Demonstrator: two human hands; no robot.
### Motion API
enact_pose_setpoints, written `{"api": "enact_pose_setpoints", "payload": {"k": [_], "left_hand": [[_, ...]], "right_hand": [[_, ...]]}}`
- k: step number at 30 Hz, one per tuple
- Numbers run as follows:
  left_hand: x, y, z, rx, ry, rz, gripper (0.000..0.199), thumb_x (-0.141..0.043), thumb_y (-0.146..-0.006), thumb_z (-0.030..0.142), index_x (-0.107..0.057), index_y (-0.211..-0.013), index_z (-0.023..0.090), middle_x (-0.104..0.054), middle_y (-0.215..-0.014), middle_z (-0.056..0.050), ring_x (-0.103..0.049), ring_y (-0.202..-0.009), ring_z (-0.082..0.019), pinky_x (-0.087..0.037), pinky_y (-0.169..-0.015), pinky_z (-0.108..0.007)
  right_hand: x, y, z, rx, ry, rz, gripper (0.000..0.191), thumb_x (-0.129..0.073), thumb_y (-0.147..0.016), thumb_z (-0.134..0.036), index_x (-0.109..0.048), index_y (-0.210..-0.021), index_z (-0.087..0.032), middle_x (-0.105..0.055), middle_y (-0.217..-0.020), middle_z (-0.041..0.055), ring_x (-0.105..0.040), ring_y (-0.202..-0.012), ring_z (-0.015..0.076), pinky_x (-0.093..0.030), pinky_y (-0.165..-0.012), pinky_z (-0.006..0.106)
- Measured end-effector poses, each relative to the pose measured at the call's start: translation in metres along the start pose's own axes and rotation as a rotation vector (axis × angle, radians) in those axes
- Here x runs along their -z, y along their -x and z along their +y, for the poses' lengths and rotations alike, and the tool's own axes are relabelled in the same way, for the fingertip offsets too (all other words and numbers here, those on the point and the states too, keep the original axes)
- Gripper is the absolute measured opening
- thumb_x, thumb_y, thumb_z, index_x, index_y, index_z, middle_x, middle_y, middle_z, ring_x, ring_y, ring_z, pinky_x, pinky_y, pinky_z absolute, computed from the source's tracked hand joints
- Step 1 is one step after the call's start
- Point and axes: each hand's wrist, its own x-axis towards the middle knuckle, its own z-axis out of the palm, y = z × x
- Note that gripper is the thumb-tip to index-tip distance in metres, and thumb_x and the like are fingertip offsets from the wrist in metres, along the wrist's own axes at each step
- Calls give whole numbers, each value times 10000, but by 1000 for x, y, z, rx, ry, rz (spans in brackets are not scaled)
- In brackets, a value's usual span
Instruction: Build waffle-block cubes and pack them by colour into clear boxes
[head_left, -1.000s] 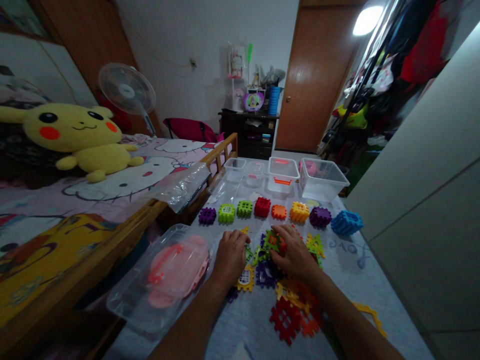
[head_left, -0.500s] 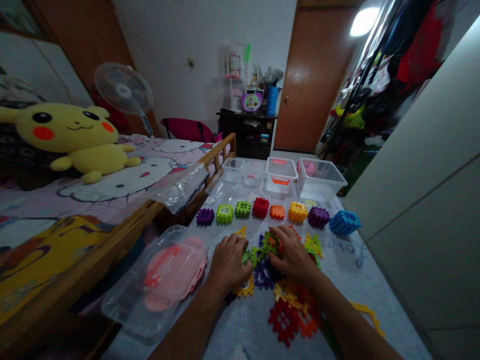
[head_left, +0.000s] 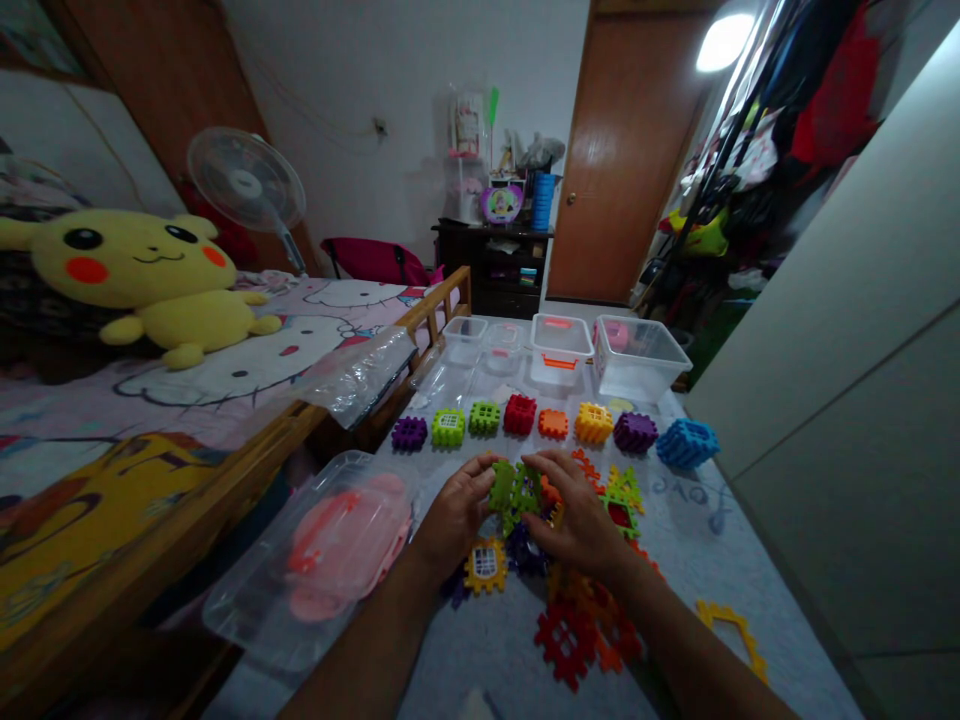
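Both hands are over a loose pile of notched plastic building tiles in the middle of the table. My left hand [head_left: 459, 508] pinches a green tile [head_left: 501, 484] between thumb and fingers. Against that tile, my right hand [head_left: 576, 512] grips a green openwork tile [head_left: 522, 494]. Below them lies a dark purple tile [head_left: 527, 552]. A yellow tile with a white window grid [head_left: 486, 566] rests by my left wrist, and red tiles [head_left: 564, 640] spread under my right forearm. Whether the two green tiles interlock I cannot tell.
Behind the hands runs a row of same-coloured stacks, among them a red stack [head_left: 520, 414] and a blue stack [head_left: 688, 443]. Clear plastic boxes [head_left: 641, 360] stand farther back. A clear lid [head_left: 262, 600] lies left, beside the wooden bed rail [head_left: 300, 440]. A yellow frame [head_left: 739, 632] lies right.
My hands have lifted and turned the green tiles, which now show between the fingers. My left hand has moved slightly up, uncovering the yellow window tile.
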Motion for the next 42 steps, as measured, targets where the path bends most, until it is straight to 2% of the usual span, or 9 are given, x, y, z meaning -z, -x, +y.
{"api": "enact_pose_setpoints", "payload": {"k": [5,12,17,20,28,32,38,40,42], "left_hand": [[-3,0,-4,110,72,-15,333,-705,-793,355,-617,-1065,185,-684,-1031,-64,-658,-893,-176,-509,-743,-262],[2,-2,-10,141,51,-31,347,-655,-828,324,-611,-1137,174,-673,-1085,-86,-645,-940,-186,-503,-754,-262],[1,-3,-13,136,37,-94,462,-624,-742,122,-577,-1196,190,-662,-1120,-66,-646,-921,-158,-478,-787,-245],[1,-3,-14,130,42,-96,557,-595,-707,70,-527,-1238,224,-651,-1145,-47,-644,-898,-137,-464,-777,-232],[3,-2,-17,117,-62,-76,586,-580,-731,95,-470,-1288,240,-637,-1142,-45,-626,-844,-126,-452,-800,-264],[0,-3,-16,98,-54,-79,560,-610,-732,122,-479,-1266,229,-642,-1137,-53,-629,-904,-148,-439,-846,-278],[-6,-2,-13,102,-53,-48,584,-608,-713,129,-449,-1267,221,-658,-1107,-52,-636,-883,-148,-446,-829,-272],[-5,-2,-13,86,-110,-24,546,-598,-730,144,-462,-1254,215,-656,-1112,-59,-639,-921,-163,-455,-856,-290],[-2,-4,-12,12,-223,49,470,-584,-761,170,-497,-1222,204,-653,-1106,-67,-628,-983,-181,-456,-898,-312]], "right_hand": [[-4,0,-5,48,-22,-37,573,-624,-775,-144,-458,-1316,-236,-511,-1244,102,-496,-1160,249,-455,-989,433],[-6,0,-3,47,50,-66,558,-618,-801,-158,-472,-1335,-231,-514,-1261,108,-475,-1175,259,-427,-1018,448],[-7,1,-3,22,112,-109,638,-615,-777,-131,-453,-1384,-240,-504,-1249,104,-475,-1161,256,-422,-1021,442],[-11,2,-2,19,131,-110,631,-629,-774,-144,-459,-1377,-227,-516,-1227,109,-481,-1141,262,-436,-1002,445],[-18,3,1,-28,163,-112,588,-618,-792,-126,-459,-1355,-181,-521,-1243,125,-473,-1146,266,-428,-1015,443],[-17,1,-2,-28,228,-112,581,-615,-782,-120,-457,-1339,-171,-541,-1252,118,-461,-1143,274,-402,-1026,463],[-18,-4,-9,-72,333,-128,472,-615,-743,-153,-542,-1209,-164,-573,-1177,127,-475,-1097,292,-404,-978,465],[-15,-11,-9,-72,366,-160,433,-622,-735,-181,-571,-1164,-161,-588,-1127,118,-482,-1066,289,-405,-953,448],[-10,-23,-8,-65,407,-172,425,-633,-727,-213,-584,-1146,-158,-593,-1099,115,-483,-1049,289,-397,-938,436]]}}
